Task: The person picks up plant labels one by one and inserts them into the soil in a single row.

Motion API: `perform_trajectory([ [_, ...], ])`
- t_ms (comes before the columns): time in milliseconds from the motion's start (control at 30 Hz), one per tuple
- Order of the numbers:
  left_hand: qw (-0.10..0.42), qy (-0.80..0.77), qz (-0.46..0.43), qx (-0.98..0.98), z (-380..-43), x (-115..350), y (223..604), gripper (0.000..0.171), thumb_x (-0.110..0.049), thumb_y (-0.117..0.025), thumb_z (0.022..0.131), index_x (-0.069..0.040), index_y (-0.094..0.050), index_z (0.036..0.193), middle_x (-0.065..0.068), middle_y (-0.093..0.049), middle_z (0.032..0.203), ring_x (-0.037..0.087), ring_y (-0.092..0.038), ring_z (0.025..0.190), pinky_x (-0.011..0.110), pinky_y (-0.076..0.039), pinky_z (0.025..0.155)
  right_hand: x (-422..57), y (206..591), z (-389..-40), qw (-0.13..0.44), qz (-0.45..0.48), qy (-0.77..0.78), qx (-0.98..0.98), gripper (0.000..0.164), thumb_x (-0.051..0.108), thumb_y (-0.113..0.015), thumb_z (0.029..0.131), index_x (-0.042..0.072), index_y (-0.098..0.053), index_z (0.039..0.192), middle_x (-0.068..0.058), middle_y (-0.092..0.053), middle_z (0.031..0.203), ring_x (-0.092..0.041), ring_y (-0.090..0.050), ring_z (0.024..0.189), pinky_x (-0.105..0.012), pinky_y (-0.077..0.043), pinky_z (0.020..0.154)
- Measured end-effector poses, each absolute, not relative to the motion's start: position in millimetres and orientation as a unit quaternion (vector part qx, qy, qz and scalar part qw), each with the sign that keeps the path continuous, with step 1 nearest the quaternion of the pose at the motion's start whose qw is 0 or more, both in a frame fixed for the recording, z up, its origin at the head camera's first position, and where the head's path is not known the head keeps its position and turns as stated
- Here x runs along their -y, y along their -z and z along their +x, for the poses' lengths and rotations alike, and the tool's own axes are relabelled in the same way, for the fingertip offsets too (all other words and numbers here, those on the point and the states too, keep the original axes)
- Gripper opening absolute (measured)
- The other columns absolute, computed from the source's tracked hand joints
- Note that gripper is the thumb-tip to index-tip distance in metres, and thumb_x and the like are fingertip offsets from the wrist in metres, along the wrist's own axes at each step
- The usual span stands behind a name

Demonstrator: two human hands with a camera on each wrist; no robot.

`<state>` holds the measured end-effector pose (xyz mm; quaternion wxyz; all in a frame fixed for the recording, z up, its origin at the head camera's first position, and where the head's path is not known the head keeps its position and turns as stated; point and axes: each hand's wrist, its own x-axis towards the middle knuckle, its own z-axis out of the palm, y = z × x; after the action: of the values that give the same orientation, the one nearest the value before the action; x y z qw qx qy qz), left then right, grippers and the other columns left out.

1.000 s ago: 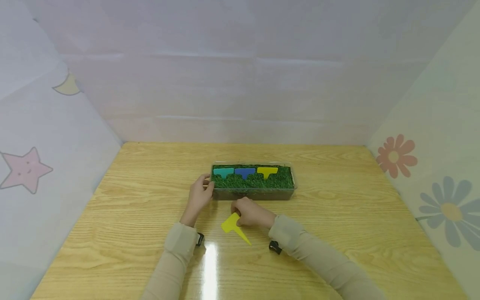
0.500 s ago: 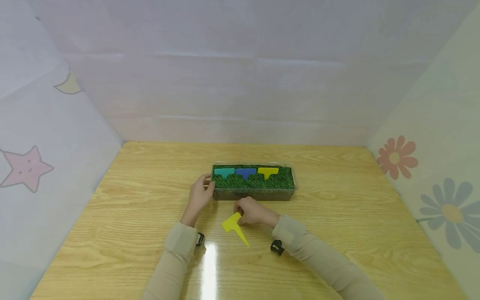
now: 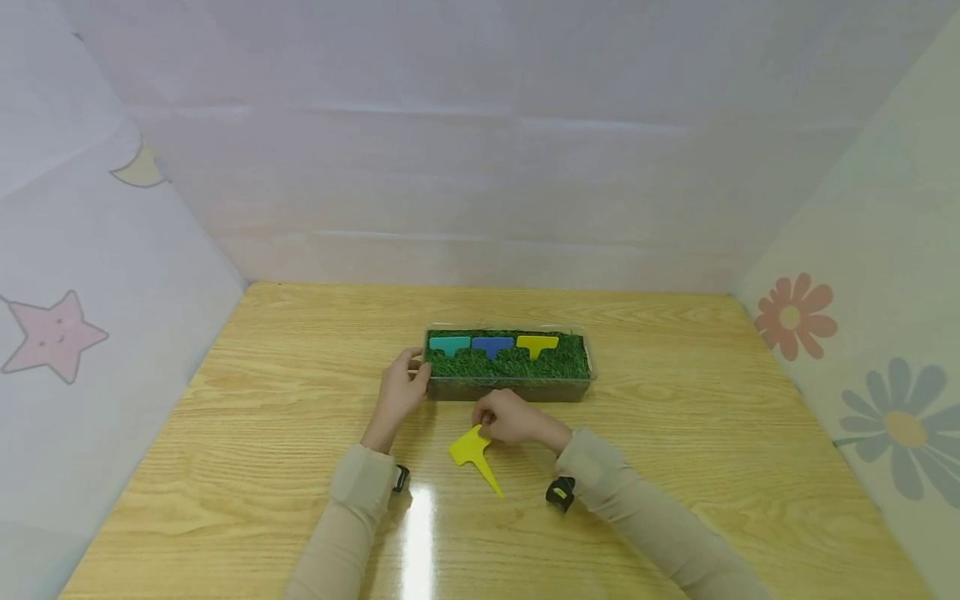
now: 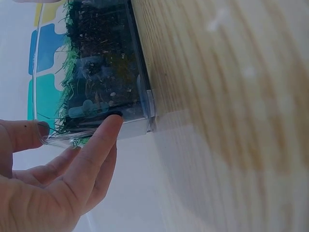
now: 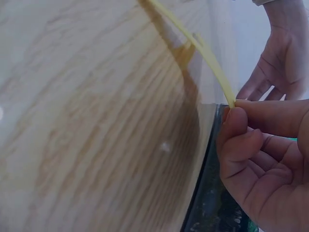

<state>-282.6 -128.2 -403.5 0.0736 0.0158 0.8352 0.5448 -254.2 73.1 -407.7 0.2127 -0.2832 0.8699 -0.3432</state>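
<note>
My left hand (image 3: 399, 389) holds the left end of a clear planter box (image 3: 506, 390) filled with soil and green grass. In the left wrist view, its thumb hooks over the rim while its fingers lie along the wall (image 4: 106, 72). A yellow T-shaped plant label (image 3: 470, 450) is pinched between thumb and fingertips of my right hand (image 3: 513, 417), in front of the box. Its pointed stem slants toward the near right; the right wrist view shows the label (image 5: 212, 63) edge-on. Along the grass stand a teal label (image 3: 450, 343), a blue label (image 3: 492, 343) and another yellow label (image 3: 537, 342).
The box stands on a wood-grain table (image 3: 660, 467), toward its back. Pale walls enclose the table at the back and both sides, the right one printed with flowers (image 3: 903, 423). A black wrist strap (image 3: 560, 493) shows at my right sleeve.
My right hand has shifted slightly to the right with the yellow plant label, which has turned a little so that its stem points more toward me. The left hand stays on the box.
</note>
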Motion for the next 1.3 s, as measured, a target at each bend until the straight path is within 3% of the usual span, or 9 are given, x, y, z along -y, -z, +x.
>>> perform_trajectory([
  [500, 0.072, -0.542, 0.018, -0.837, -282, 128, 403, 0.038, -0.012, -0.046, 0.095, 0.0, -0.044, 0.131, 0.024, -0.054, 0.111, 0.032, -0.059, 0.088, 0.035, -0.053, 0.064, -82, 386, -248, 0.176, -0.316, 0.37, -0.856, 0.006, 0.0, -0.06, 0.085, 0.004, -0.065, 0.087, -0.001, -0.061, 0.078, -0.008, -0.052, 0.065, -0.02, -0.046, 0.06],
  [1300, 0.073, -0.535, 0.016, -0.841, -282, 128, 404, 0.038, -0.013, -0.045, 0.096, -0.001, -0.043, 0.132, 0.023, -0.054, 0.111, 0.03, -0.059, 0.087, 0.033, -0.052, 0.061, -102, 366, -235, 0.053, -0.335, 0.395, -0.854, 0.005, 0.001, -0.06, 0.086, 0.003, -0.062, 0.09, -0.002, -0.062, 0.077, -0.008, -0.057, 0.065, -0.02, -0.048, 0.058],
])
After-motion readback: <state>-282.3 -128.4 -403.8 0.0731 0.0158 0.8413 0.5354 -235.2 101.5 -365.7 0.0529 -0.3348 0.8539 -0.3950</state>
